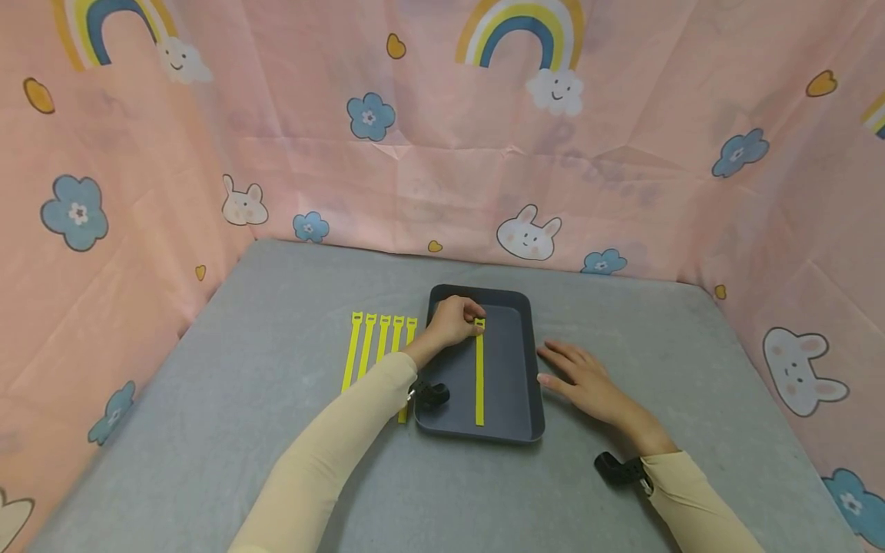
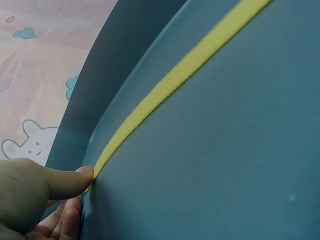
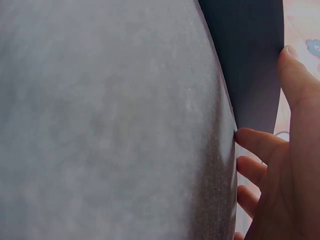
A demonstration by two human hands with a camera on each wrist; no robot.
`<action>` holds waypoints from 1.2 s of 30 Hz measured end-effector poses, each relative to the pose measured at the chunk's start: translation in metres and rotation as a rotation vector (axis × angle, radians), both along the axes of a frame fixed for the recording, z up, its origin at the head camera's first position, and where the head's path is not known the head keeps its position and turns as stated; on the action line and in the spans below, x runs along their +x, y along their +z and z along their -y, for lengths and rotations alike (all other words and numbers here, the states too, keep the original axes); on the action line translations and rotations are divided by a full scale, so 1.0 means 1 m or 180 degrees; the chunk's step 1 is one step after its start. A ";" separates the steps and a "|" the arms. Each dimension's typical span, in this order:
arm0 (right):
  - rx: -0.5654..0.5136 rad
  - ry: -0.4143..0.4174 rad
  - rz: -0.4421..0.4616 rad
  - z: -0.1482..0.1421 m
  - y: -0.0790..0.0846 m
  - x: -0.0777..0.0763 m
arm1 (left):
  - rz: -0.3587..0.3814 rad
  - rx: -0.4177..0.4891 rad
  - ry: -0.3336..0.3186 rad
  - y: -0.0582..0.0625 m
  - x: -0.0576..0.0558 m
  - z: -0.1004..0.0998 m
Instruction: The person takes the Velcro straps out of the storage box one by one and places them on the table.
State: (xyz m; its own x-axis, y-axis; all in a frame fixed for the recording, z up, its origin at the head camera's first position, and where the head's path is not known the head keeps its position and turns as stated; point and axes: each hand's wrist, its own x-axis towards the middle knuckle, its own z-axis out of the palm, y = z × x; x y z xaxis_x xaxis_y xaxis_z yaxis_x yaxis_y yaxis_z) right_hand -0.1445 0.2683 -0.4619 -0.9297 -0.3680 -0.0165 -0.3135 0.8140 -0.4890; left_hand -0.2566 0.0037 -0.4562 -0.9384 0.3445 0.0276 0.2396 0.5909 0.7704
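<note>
A yellow hook-and-loop cable tie (image 1: 480,376) lies lengthwise in a dark grey tray (image 1: 513,369), its slotted head toward the far end. My left hand (image 1: 452,321) reaches over the tray's left side and pinches this tie near its head. In the left wrist view, the thumb presses on the tie's end (image 2: 102,162) and the strap runs up to the right along the tray floor. My right hand (image 1: 588,384) is at the tray's right side with fingers extended. In the right wrist view, its thumb and fingertips touch the tray's outer wall (image 3: 250,65).
Several more yellow cable ties (image 1: 354,346) lie side by side on the grey table (image 1: 242,399), left of the tray; my left forearm covers part of them. A pink patterned cloth (image 1: 442,184) hangs behind the table and along both sides.
</note>
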 end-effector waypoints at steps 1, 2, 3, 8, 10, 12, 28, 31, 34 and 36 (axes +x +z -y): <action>0.0001 0.0003 0.0003 0.000 0.000 0.000 | -0.0027 -0.0016 0.0002 0.000 0.000 0.000; 0.0005 0.0002 0.0003 0.000 0.000 0.000 | -0.0065 -0.0038 0.0001 -0.001 0.000 -0.001; 0.0011 0.0004 0.0004 0.000 0.000 0.000 | -0.0093 -0.0061 0.0002 -0.001 0.000 -0.001; 0.0021 -0.0002 0.0002 -0.001 -0.002 -0.001 | -0.0228 -0.0156 -0.0005 -0.004 -0.001 -0.003; 0.0031 -0.0006 0.0007 -0.001 -0.002 -0.001 | -0.0262 -0.0168 -0.0010 -0.004 0.000 -0.003; 0.0040 -0.0013 0.0011 -0.001 -0.002 -0.001 | -0.0302 -0.0180 -0.0016 -0.004 0.000 -0.004; 0.0099 -0.0069 0.0056 0.000 -0.001 -0.001 | -0.0347 -0.0248 -0.0084 -0.008 0.000 -0.004; 0.0112 -0.0083 0.0069 0.000 0.000 -0.001 | -0.0371 -0.0251 -0.0097 -0.009 -0.001 -0.004; 0.0127 -0.0090 0.0076 0.000 -0.001 -0.001 | -0.0388 -0.0268 -0.0100 -0.010 -0.002 -0.004; 0.0139 -0.0095 0.0082 -0.001 -0.001 -0.001 | -0.0405 -0.0274 -0.0118 -0.010 -0.002 -0.004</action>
State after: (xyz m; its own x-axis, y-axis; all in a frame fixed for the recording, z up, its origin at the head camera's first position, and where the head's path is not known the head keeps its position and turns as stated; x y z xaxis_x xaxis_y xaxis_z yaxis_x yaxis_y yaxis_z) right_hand -0.1454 0.2689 -0.4629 -0.9393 -0.3385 -0.0561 -0.2765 0.8436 -0.4604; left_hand -0.2582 0.0080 -0.4660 -0.9158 0.3849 0.1143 0.3548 0.6424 0.6793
